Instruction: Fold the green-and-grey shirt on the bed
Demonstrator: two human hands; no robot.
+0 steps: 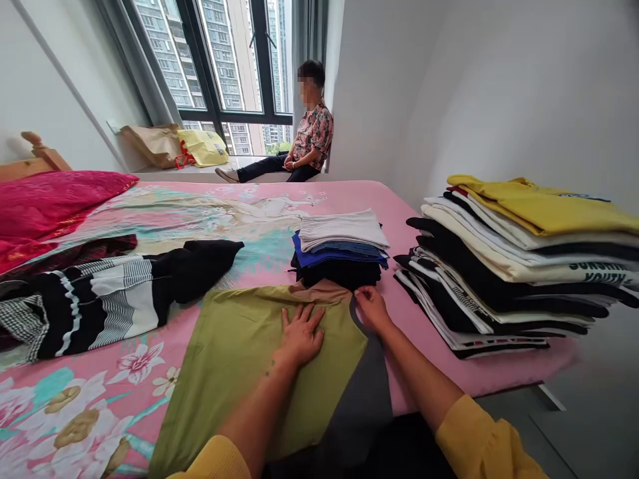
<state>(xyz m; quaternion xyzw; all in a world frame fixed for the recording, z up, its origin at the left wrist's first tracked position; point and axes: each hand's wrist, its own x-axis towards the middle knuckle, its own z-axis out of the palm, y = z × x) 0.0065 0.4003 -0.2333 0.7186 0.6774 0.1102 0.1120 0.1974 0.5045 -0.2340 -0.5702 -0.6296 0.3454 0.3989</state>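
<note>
Green garment: one piece (pixel 239 359), spread flat on the bed under the left hand and reaching back toward the wearer; dark grey panel on its right side, brownish cloth showing along the far edge.
Left hand: palm down (pixel 302 334), fingers spread, pressed to the green cloth near its far part; grasping nothing.
Right hand: apart from the left (pixel 372 307), at the garment's far right corner; thumb and fingertips drawn together on the edge.
Sleeves: yellow (pixel 484 436), pushed up both forearms.
Short stack: folded clothes (pixel 342 249), ahead of both hands, just beyond the garment; pale grey on top, then denim, bright blue and black.
Tall stack: folded clothes (pixel 499 266), to the right of the right hand, apart from it; yellow piece uppermost, white, cream and black layers below, one cream piece lettered "YOUTH".
Black-and-white garment: one, loosely laid (pixel 117 296), left of the left hand; stripes and checks.
Plaid cloth: dark red (pixel 100 249), beyond that garment, partly covered.
Pillow: red (pixel 54 199), far to the left of the hands.
Bed sheet: pink, flowered (pixel 134 392), beneath the clothes.
Person: seated on the window ledge (pixel 317 130), well beyond the hands; hands in lap.
Bags: brown (pixel 150 145) and yellow (pixel 206 148), on the same ledge, farther left.
</note>
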